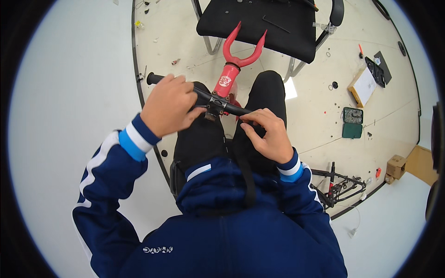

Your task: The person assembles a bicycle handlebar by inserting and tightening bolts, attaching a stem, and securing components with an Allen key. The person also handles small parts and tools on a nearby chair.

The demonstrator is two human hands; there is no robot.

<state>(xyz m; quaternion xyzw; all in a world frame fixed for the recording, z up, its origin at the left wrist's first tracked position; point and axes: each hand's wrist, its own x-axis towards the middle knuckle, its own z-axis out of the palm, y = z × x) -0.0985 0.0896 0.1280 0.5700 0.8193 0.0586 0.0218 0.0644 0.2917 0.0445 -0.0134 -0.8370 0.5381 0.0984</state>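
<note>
Left hand (171, 104): above the left half of the straight black handlebar (202, 96), slightly blurred, fingers curled, thumb pointing toward the clamp; a thin dark sliver shows beside the thumb, and I cannot tell whether the grip pinches it.
Right hand (266, 132): by the bar's right part, fingers bent over it, thumb lower; whether this grip is pressed together on anything I cannot tell.
Handlebar: crosswise above the person's black-trousered thighs (266, 90), its left end projecting past the left hand.
Black bolted stem clamp (216, 103): around the bar's middle, between the two hands.
Glossy red two-legged bicycle fork (227, 78): beyond the clamp, legs pointing away, tips at the chair's front edge.
Black-seated chair (211, 21): ahead, with a black L-shaped hex key (276, 24) lying on it.
Floor (315, 125), right: opened green case (352, 131); black bicycle frame (332, 185) farther back.
</note>
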